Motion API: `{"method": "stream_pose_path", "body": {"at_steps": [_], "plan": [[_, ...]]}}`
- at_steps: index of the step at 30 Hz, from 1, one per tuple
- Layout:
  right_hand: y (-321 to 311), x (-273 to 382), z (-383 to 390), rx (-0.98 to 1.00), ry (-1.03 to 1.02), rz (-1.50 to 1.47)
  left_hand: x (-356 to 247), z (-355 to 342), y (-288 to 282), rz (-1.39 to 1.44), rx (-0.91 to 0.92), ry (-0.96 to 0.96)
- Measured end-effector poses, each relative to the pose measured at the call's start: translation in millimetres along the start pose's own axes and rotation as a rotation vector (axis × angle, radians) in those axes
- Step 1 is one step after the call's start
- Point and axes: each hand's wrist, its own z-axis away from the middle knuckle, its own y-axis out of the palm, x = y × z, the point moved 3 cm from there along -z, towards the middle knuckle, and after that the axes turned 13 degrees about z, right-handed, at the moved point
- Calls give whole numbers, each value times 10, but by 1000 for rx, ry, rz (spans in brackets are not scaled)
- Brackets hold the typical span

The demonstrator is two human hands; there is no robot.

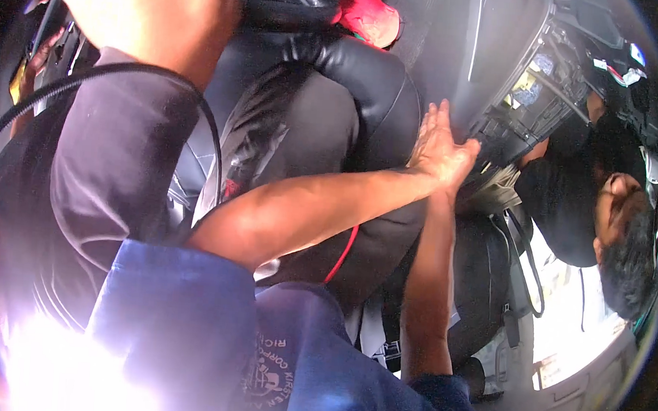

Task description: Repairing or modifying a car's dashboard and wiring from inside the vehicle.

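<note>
Left hand point(432, 146) outstretched at far grey panel point(480, 56), right hand point(454, 166) overlapping, can't tell its grip; likely pressing, next: push evenly

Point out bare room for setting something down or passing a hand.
Bare: the smooth grey panel just beyond the hands, between the red item and the exposed interior parts; I can't tell if it's level. Crowded: those parts, near the co-worker in black.
</note>
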Motion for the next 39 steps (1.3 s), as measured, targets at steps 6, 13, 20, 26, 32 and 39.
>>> {"method": "stream_pose_path", "body": {"at_steps": [6, 13, 20, 26, 32, 39], "plan": [[-3, 477, -108, 354, 244, 219, 199, -462, -52, -86, 5, 188], [-580, 166, -277, -102, -101, -216, -326, -1041, -70, -24, 144, 627], [-839, -417, -1451, -133, 132, 57, -373, -1180, 65, -247, 93, 604], [-576, -570, -1612, -337, -87, -98, -171, -1406, -141, -394, 136, 624], [-570, -481, -1605, -328, -101, -219, -357, -1253, -64, -214, 165, 580], [-622, -407, -1618, -290, -75, -199, -413, -1208, -155, -544, 147, 666]]}}
